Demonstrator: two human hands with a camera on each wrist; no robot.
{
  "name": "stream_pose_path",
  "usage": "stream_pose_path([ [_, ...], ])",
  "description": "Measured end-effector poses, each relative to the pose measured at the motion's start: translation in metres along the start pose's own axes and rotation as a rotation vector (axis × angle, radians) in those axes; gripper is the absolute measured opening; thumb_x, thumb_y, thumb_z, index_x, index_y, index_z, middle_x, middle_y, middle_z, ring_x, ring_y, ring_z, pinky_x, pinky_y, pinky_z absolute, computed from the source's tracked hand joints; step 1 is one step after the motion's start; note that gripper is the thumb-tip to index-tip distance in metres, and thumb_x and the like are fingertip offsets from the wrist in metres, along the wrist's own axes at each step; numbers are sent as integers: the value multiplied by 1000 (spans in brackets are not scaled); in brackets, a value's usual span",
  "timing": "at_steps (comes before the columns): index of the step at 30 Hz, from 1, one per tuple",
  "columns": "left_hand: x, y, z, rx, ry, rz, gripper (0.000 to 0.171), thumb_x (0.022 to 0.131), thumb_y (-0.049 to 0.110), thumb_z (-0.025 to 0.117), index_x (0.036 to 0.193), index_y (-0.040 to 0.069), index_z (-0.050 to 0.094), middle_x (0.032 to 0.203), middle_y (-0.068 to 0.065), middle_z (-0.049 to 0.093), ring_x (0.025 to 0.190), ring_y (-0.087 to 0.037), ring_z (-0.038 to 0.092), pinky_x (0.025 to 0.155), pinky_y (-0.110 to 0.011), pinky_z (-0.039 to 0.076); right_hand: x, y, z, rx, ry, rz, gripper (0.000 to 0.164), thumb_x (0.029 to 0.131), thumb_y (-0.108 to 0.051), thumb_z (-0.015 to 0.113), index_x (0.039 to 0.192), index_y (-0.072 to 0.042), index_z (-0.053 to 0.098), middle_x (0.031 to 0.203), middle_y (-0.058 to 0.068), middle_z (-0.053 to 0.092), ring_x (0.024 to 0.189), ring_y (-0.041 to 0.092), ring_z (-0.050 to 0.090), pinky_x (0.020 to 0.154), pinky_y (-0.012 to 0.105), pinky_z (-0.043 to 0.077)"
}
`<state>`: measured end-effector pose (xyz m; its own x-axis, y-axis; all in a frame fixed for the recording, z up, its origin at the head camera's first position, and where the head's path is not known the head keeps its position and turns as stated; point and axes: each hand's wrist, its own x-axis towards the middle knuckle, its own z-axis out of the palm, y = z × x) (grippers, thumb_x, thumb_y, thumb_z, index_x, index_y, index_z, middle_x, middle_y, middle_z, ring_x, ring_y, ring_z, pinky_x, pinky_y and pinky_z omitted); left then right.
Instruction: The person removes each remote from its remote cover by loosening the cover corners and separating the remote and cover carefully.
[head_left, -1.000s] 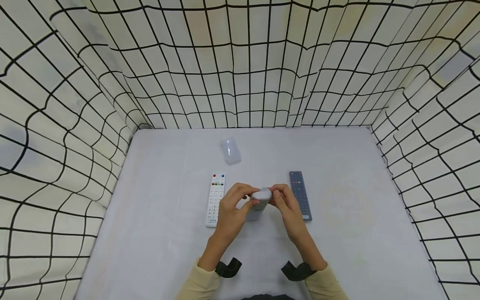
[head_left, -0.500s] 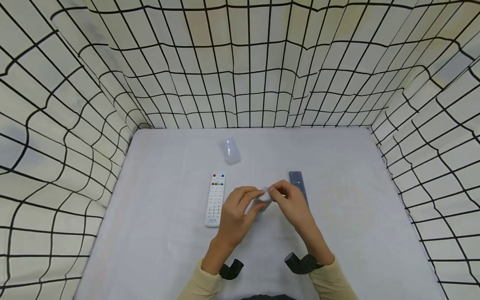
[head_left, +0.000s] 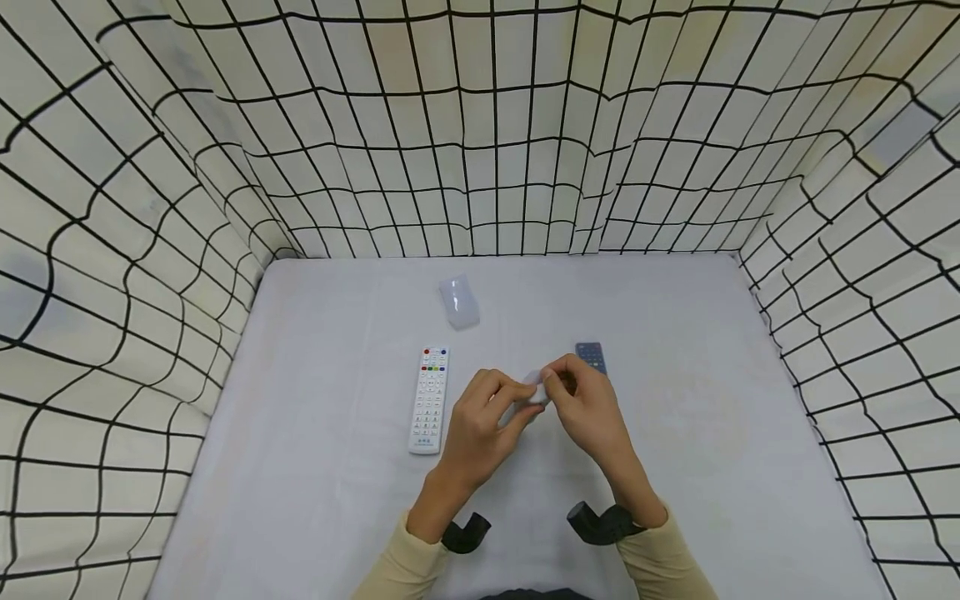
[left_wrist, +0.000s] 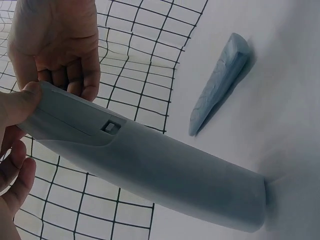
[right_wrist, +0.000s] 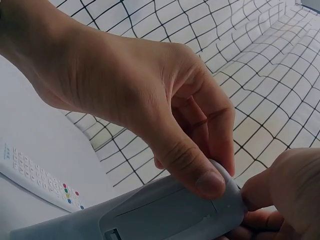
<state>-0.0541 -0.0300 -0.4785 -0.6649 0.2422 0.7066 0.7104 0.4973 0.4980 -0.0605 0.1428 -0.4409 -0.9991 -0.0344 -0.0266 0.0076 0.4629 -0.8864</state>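
Note:
A pale grey remote control (left_wrist: 165, 170) stands on end on the table, tilted. My left hand (head_left: 480, 421) pinches its upper end between thumb and fingers. My right hand (head_left: 592, 408) pinches that same end from the other side, and in the right wrist view its thumb (right_wrist: 210, 184) lies on the back near the tip. The battery cover (right_wrist: 165, 215) faces the right wrist camera and looks in place, with a small square latch slot (left_wrist: 111, 127) at its edge. In the head view, fingers hide most of this remote.
A white remote control (head_left: 429, 400) lies left of my hands. Partly under my right hand is a dark remote control (head_left: 591, 357). Farther back lies a clear plastic packet (head_left: 459, 302). White walls with black grid lines (head_left: 480, 167) enclose the table (head_left: 300, 375).
My right hand has shifted onto the top end of the grey remote and now covers more of the dark one. My left hand has moved slightly right. The held remote's top has shifted slightly right.

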Motion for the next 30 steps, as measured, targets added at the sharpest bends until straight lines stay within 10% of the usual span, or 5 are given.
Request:
stream_pose_path([
  [23, -8, -7, -7, -34, 5, 36, 28, 78, 13, 92, 100, 10, 76, 90, 0, 64, 81, -14, 58, 72, -23, 48, 17, 5, -3, 92, -145, -77, 20, 105, -20, 63, 105, -3, 73, 85, 12, 69, 67, 13, 55, 62, 25, 43],
  [30, -18, 1, -8, -78, -31, 88, 32, 75, 15, 94, 102, 13, 77, 96, 3, 67, 84, -12, 61, 76, -22, 45, 25, 34, 2, 158, -233, 140, 20, 107, -16, 59, 109, 0, 71, 96, 8, 66, 68, 12, 54, 60, 25, 47],
])
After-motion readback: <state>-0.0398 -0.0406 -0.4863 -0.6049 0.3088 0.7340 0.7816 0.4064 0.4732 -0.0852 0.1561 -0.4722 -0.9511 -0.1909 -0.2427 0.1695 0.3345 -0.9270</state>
